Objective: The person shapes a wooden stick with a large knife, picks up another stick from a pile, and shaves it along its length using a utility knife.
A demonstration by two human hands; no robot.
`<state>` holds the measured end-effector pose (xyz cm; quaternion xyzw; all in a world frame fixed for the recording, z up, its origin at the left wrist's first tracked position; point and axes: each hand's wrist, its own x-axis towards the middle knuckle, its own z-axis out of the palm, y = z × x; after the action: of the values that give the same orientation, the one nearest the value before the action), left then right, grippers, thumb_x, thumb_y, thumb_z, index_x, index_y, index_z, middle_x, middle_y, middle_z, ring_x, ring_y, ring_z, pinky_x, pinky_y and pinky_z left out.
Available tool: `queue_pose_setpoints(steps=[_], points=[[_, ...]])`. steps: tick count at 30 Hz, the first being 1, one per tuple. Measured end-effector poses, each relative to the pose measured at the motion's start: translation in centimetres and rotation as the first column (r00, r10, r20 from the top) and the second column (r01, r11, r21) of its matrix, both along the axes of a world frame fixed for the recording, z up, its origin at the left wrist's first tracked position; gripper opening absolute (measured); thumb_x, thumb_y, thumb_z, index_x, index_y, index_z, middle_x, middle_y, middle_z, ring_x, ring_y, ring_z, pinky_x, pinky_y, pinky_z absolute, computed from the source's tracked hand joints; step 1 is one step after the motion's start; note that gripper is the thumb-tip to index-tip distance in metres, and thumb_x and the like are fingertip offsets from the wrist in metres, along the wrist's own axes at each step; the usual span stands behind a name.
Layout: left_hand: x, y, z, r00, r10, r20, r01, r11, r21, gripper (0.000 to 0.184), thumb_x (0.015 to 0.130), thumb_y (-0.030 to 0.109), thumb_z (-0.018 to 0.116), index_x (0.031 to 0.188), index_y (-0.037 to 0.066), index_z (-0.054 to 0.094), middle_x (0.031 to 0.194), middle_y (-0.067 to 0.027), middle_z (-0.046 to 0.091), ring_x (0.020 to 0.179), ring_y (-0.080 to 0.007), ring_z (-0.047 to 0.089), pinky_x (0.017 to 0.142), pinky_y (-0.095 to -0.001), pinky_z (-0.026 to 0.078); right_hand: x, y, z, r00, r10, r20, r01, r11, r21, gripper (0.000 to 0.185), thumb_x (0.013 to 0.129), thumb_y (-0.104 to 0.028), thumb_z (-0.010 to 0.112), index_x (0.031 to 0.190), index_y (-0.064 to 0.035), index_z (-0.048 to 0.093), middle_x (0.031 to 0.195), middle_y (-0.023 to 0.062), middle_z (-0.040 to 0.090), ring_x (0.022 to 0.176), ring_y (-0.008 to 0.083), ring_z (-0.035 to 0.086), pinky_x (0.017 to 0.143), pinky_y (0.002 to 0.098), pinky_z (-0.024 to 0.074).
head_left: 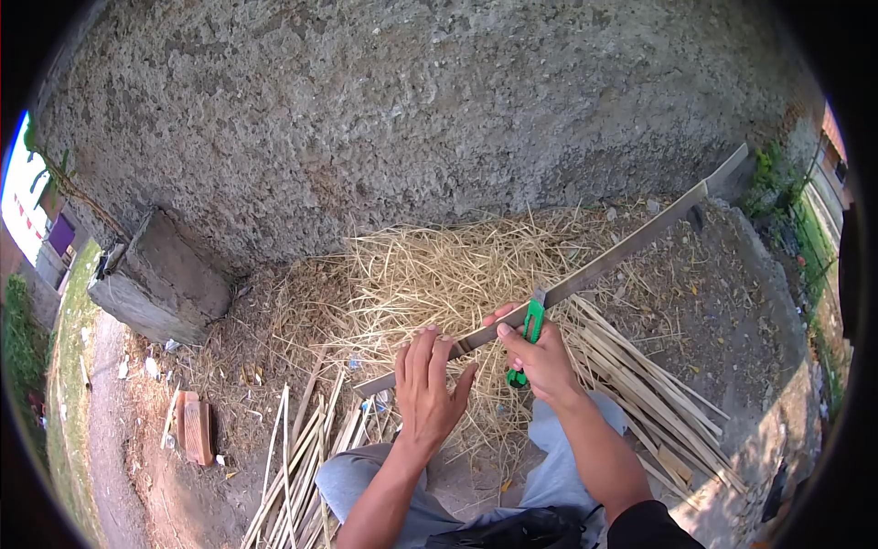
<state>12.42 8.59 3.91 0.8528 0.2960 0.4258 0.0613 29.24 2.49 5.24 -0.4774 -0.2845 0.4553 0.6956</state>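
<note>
A long, flat bamboo strip (631, 245) runs slantwise in front of me, its near end low on the left and its far end up by the wall. My left hand (425, 393) lies over the lower part, fingers bent across it and thumb apart; the undersides of these fingers are hidden. My right hand (546, 361) is closed round a green utility knife (534, 322). The blade end sits against the strip. My right thumb presses near the strip's edge, and a fingertip shows beyond it.
Pale shavings (439, 274) lie heaped below the rough wall (439, 119). Split strips lie in bundles on the right (640, 375) and left (297, 467). A concrete block (165, 279) stands left, and a reddish brick (193, 428) lies nearer.
</note>
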Motion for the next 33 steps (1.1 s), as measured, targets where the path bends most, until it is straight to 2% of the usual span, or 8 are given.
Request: queue_pose_setpoints(steps=[3,10,16,19,21,25,27,33], points=[[0.5,0.4,-1.5,1.0,-0.025,-0.017,0.025,1.0,0.011,0.045,0.076,0.006,0.077,0.116,0.004,0.056,0.107,-0.0127,0.06,0.093,-0.0305,0.06,0.08,-0.0432,0.046,-0.4,0.1,-0.4,0.999,0.02,0.04,-0.02,1.0,-0.003,0.019,0.094,-0.001,0.056,0.112,-0.0049,0.058,0.105,0.0067,0.069,0.052,0.0004,0.042,0.045,0.0183,0.0347],[0.1,-0.2,-2.3,0.997,-0.063,0.049,0.066,0.995,-0.075,0.029,0.081,0.004,0.071,0.108,0.003,0.059,0.101,-0.0154,0.061,0.077,-0.0303,0.064,0.063,-0.0394,0.05,-0.5,0.1,-1.4,0.965,-0.037,0.258,0.041,0.999,-0.012,0.014,0.09,-0.009,0.067,0.103,-0.0026,0.065,0.086,0.0019,0.068,0.059,0.0015,0.048,0.05,0.0211,0.0369],[-1.1,-1.5,-2.8,0.999,-0.013,-0.044,-0.002,0.948,-0.318,0.016,0.096,0.017,0.058,0.099,0.001,0.062,0.066,-0.0117,0.06,0.055,-0.0264,0.061,0.053,-0.036,0.047,-1.3,-0.1,-0.5,0.872,-0.135,0.471,0.212,0.97,-0.115,0.027,0.081,-0.025,0.081,0.082,-0.0001,0.07,0.06,-0.0021,0.059,0.055,0.0038,0.047,0.049,0.0235,0.0367],[-1.4,-1.9,-2.1,0.991,-0.132,0.025,0.111,0.701,-0.705,0.028,0.102,0.023,0.048,0.094,0.0,0.062,0.056,-0.0079,0.055,0.048,-0.0185,0.056,0.048,-0.0304,0.042,-1.7,-0.2,0.0,0.825,-0.13,0.549,0.253,0.955,-0.154,0.03,0.08,-0.026,0.082,0.08,0.0006,0.07,0.059,-0.0006,0.059,0.053,0.0046,0.048,0.048,0.0237,0.0373],[-1.6,-2.3,-1.6,0.94,-0.126,0.317,0.34,0.244,-0.908,0.037,0.105,0.028,0.042,0.088,0.001,0.061,0.052,-0.0021,0.049,0.044,-0.0133,0.047,0.044,-0.0293,0.036,-1.9,-0.1,0.1,0.813,-0.108,0.572,0.254,0.95,-0.182,0.03,0.08,-0.027,0.082,0.08,0.001,0.07,0.06,0.0008,0.06,0.053,0.0051,0.049,0.048,0.0238,0.0381],[-2.3,-3.5,-2.4,0.916,0.008,0.401,0.398,0.101,-0.912,0.041,0.106,0.03,0.038,0.088,0.0,0.061,0.053,0.0016,0.044,0.042,-0.0085,0.038,0.042,-0.0244,0.029,-2.4,0.5,-1.6,0.79,-0.06,0.609,0.194,0.968,-0.156,0.027,0.082,-0.026,0.079,0.08,-0.0006,0.07,0.061,0.0023,0.063,0.053,0.0063,0.052,0.05,0.025,0.0412],[-2.5,-3.4,-2.3,0.898,0.192,0.397,0.422,-0.116,-0.899,0.042,0.106,0.031,0.035,0.087,0.001,0.058,0.051,0.0023,0.038,0.042,-0.0088,0.033,0.042,-0.0243,0.027,-2.5,0.7,-2.3,0.793,-0.051,0.607,0.177,0.973,-0.15,0.026,0.082,-0.026,0.079,0.081,-0.0013,0.07,0.061,0.002,0.063,0.053,0.0066,0.052,0.051,0.0254,0.0421],[-2.7,-2.4,-2.3,0.882,0.227,0.414,0.466,-0.278,-0.84,0.038,0.106,0.032,0.033,0.088,0.004,0.052,0.052,0.0016,0.037,0.043,-0.009,0.031,0.041,-0.0243,0.025,-2.2,0.7,-0.1,0.565,0.132,0.815,0.14,0.957,-0.253,0.026,0.091,-0.025,0.064,0.086,0.0013,0.064,0.059,0.0158,0.058,0.053,0.0318,0.057,0.055,0.0425,0.0427]])
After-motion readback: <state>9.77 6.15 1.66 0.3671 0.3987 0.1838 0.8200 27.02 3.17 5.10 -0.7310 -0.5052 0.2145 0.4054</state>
